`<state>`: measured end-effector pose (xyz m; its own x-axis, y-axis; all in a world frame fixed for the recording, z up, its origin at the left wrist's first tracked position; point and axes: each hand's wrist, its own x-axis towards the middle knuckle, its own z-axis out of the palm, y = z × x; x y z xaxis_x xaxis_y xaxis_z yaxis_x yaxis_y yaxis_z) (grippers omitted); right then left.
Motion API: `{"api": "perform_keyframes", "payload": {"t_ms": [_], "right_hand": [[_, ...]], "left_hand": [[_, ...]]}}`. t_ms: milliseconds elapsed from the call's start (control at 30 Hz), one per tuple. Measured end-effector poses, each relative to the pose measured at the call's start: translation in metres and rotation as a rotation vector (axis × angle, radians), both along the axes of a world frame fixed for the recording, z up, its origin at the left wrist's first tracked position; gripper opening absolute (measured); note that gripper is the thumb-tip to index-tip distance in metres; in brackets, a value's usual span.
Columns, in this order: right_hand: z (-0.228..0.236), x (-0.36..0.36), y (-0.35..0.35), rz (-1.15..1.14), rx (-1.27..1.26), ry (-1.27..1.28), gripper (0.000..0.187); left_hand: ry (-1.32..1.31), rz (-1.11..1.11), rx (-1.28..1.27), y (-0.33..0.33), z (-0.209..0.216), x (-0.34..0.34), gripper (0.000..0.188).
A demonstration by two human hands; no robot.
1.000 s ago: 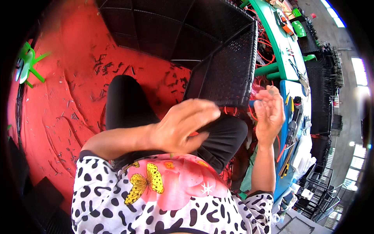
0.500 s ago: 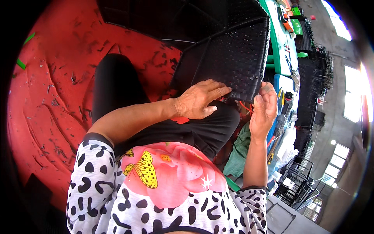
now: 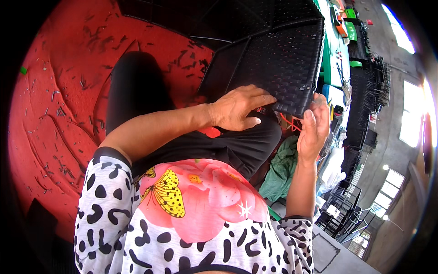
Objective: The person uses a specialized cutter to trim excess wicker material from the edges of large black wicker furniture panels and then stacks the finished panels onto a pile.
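Note:
A black woven panel (image 3: 285, 68), made of flat plastic strips, leans over my lap with its near edge toward me. My left hand (image 3: 239, 108) lies at that edge, its fingers stretched onto the weave and its thumb apart below. At the right corner, my right hand (image 3: 314, 128) has its fingers curled around the edge with the thumb raised in front. The fingertips are partly hidden by the corner, so any strip between them cannot be made out. A small raised strip end shows on the weave near the right edge.
Larger dark woven sections (image 3: 205, 20) stand beyond the panel. Black strip scraps litter the red floor sheet (image 3: 54, 118) at left. Red cords (image 3: 289, 122) hang below the corner. A green cloth (image 3: 280, 169) lies beside my lap. Tools and a green-edged table (image 3: 326, 59) stand at right.
Panel and both hands sit slightly farther right in the picture, and the view has shifted a little. The raised strip end on the weave is now visible. Both hands keep much the same pose.

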<state>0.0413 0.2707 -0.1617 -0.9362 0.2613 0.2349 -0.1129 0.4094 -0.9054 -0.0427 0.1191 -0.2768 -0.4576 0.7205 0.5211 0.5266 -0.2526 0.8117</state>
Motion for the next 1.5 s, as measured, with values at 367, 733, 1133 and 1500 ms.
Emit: {"api": "perform_keyframes", "payload": {"t_ms": [367,733,1133,1500], "right_hand": [[0.027,-0.014,-0.001,-0.037,-0.332,-0.506,0.041],[0.029,-0.018,0.0,0.01,-0.109,-0.558,0.032],[0.071,-0.151,0.074,-0.123,0.98,-0.026,0.057],[0.027,-0.301,-0.048,0.114,1.16,0.002,0.059]], "left_hand": [[-0.037,0.06,0.211,0.017,0.008,0.002,0.048],[-0.025,0.252,0.116,0.036,-0.005,0.01,0.036],[-0.208,0.408,-0.53,0.024,-0.109,0.007,0.037],[-2.112,0.194,-0.305,0.065,-0.144,0.01,0.031]]}}
